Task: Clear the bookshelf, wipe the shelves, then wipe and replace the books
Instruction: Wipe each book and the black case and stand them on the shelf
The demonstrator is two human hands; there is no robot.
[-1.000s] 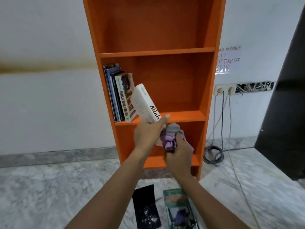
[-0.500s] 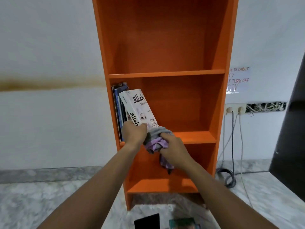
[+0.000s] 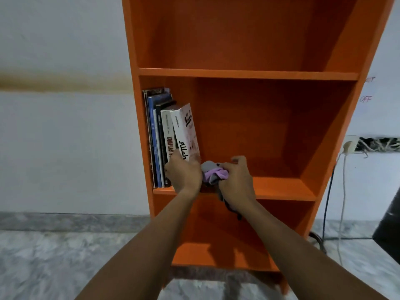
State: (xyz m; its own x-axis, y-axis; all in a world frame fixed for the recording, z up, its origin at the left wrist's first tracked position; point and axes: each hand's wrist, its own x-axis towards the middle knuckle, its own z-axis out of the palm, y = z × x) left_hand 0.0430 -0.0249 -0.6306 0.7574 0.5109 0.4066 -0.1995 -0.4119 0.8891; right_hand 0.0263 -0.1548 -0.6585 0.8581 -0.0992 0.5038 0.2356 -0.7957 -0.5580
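Observation:
An orange bookshelf fills the middle of the head view. On its middle shelf, at the left, several books stand upright. A white book with black lettering stands at their right end, leaning slightly against them. My left hand grips its lower end on the shelf. My right hand is just to the right, at the shelf's front edge, closed on a bunched grey and purple cloth whose tail hangs below the shelf.
The top and bottom shelves hold nothing. A wall socket with cables running to the floor sits right of the bookshelf. A dark object stands at the far right. The floor is grey marble.
My left hand has lifted the white book from in front of the shelf and stood it upright beside the other books. My right hand with the cloth followed up to the shelf edge. The view moved closer.

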